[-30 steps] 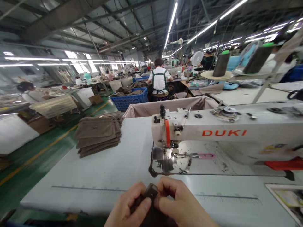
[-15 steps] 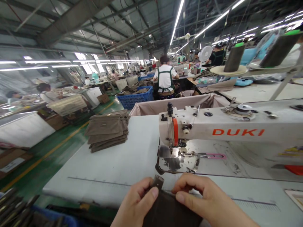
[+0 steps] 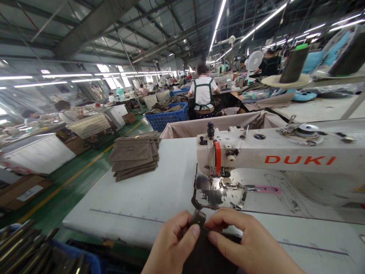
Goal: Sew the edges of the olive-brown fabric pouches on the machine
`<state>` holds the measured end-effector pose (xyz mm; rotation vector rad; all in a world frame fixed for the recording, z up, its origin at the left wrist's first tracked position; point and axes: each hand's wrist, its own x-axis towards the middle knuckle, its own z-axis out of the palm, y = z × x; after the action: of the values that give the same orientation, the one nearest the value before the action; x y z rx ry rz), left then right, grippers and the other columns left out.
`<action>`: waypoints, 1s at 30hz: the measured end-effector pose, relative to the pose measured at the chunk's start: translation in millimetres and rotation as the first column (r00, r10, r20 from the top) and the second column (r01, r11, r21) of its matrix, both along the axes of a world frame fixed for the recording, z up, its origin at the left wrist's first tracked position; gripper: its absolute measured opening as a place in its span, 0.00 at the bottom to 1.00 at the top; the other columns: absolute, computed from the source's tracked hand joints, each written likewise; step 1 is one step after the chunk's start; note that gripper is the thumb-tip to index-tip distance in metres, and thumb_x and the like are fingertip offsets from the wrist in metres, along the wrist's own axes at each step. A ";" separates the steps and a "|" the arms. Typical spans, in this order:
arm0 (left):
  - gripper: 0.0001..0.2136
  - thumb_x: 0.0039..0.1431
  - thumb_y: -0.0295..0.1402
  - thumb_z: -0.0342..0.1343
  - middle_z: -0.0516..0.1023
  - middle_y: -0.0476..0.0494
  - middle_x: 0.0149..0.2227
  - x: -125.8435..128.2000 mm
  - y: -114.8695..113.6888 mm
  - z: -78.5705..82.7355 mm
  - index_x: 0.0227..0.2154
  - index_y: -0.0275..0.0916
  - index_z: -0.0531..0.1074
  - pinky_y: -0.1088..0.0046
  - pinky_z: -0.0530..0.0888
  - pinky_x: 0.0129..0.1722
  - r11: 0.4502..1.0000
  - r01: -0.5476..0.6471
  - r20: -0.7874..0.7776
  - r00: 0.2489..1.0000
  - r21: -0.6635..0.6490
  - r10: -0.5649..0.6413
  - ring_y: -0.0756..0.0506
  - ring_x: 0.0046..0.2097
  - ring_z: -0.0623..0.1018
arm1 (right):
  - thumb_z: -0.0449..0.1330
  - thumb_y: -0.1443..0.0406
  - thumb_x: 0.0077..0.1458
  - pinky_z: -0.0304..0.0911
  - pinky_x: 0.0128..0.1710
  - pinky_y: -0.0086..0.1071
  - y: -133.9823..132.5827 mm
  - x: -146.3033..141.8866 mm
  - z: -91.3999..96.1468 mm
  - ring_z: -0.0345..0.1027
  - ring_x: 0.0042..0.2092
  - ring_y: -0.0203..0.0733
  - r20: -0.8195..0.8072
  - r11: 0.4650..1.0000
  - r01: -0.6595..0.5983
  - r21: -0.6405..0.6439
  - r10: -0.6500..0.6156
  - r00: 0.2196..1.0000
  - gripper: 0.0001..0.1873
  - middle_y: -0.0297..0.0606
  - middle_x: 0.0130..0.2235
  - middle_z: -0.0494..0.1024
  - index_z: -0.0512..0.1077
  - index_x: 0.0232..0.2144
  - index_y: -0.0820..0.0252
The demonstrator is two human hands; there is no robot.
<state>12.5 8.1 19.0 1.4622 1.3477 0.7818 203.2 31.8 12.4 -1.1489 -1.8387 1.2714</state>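
A dark brown fabric piece (image 3: 209, 253) hangs between my hands at the table's front edge, its lower part out of frame. My left hand (image 3: 178, 238) pinches its upper left corner, where a small folded tab (image 3: 199, 217) sticks up past the thumb. Close by on the right, my right hand (image 3: 236, 236) grips the top edge between thumb and fingers. Just beyond the hands stands a white sewing machine (image 3: 251, 146) marked DUKI. Pink-handled thread snips (image 3: 265, 189) lie on its bed.
A stack of brown fabric pieces (image 3: 135, 156) sits on the table's (image 3: 137, 198) left. Beyond the table is a pink cloth-lined bin (image 3: 182, 129). A blue basket (image 3: 168, 116) and a person in a green apron (image 3: 203, 93) are behind it. Dark pieces fill a crate (image 3: 91, 258) at lower left.
The view has swung slightly left, so the scene sits further right. My right hand has moved closer to my left along the fabric's top edge.
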 end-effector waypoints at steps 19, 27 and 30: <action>0.13 0.63 0.39 0.47 0.65 0.49 0.27 0.0 -1.8 -5.2 0.26 0.38 0.66 0.76 0.63 0.30 0.983 0.073 -0.122 0.991 0.168 -0.052 0.49 0.31 0.67 | 0.55 0.68 0.45 0.52 0.27 0.26 -5.9 -20.7 2.7 0.57 0.28 0.34 -0.057 0.983 0.066 -0.171 -0.077 0.995 0.04 0.27 0.22 0.63 0.62 0.22 0.58; 0.12 0.64 0.39 0.46 0.66 0.48 0.28 -2.8 -3.0 -12.8 0.29 0.38 0.68 0.74 0.64 0.31 0.964 0.147 -0.159 0.981 0.224 -0.113 0.48 0.31 0.69 | 0.53 0.67 0.45 0.51 0.27 0.28 -9.2 -23.1 -3.0 0.54 0.28 0.34 -0.100 0.983 0.037 -0.181 -0.056 0.993 0.04 0.27 0.23 0.60 0.59 0.23 0.57; 0.12 0.64 0.39 0.46 0.69 0.46 0.30 -2.4 -2.4 -14.9 0.31 0.38 0.70 0.74 0.66 0.33 0.950 0.193 -0.155 0.975 0.246 -0.158 0.47 0.33 0.70 | 0.54 0.70 0.41 0.50 0.27 0.28 -10.7 -24.0 -4.8 0.54 0.28 0.35 0.010 0.991 0.115 -0.075 -0.114 0.993 0.06 0.27 0.22 0.60 0.58 0.21 0.57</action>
<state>10.1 5.8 4.2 1.8438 1.2252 0.7765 179.2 21.1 7.6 -1.2810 -1.7157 1.2822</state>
